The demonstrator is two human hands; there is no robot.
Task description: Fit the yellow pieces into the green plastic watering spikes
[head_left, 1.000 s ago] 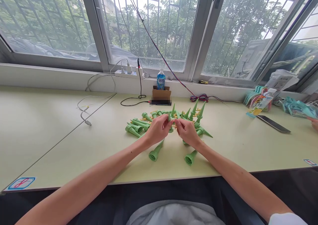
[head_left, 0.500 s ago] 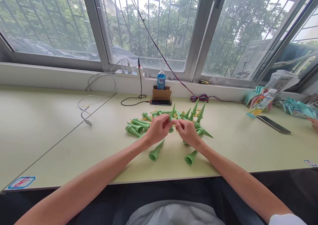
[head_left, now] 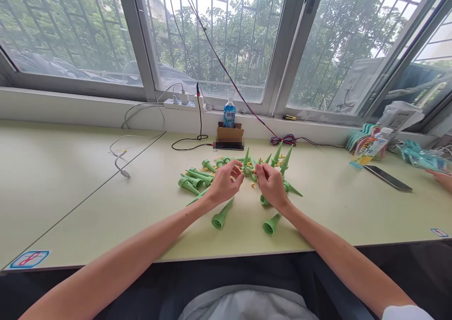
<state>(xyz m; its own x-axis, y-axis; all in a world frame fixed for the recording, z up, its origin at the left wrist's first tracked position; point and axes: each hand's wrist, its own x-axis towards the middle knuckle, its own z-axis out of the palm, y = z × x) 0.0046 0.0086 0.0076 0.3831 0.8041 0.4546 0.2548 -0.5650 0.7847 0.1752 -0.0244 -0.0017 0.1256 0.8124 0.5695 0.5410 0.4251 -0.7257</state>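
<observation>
Above the table, my left hand (head_left: 226,181) curls its fingers at the rim of a green plant watering spike (head_left: 247,171), whose round collar shows between my hands. My right hand (head_left: 270,181) is closed in a pinch on a small yellow valve piece (head_left: 253,170), close beside that collar. Whether the valve touches the spike is too small to tell. A loose yellow piece (head_left: 253,185) lies on the table below. More green spikes (head_left: 192,183) and yellow pieces lie around and behind my hands. Two spikes, one a hollow-ended spike (head_left: 219,221), the other a similar spike (head_left: 270,226), lie nearer to me.
On the pale table (head_left: 123,216), a cardboard box (head_left: 230,134) with a blue bottle (head_left: 229,113) stands at the back. Cables (head_left: 284,140) run along the wall. To the right lie a phone (head_left: 388,178) and a drink pouch (head_left: 370,150), near another person's hand (head_left: 439,176).
The spike that stood upright at my left fingers now shows its round collar. My hands have moved slightly apart, and a yellow piece shows on the table between them.
</observation>
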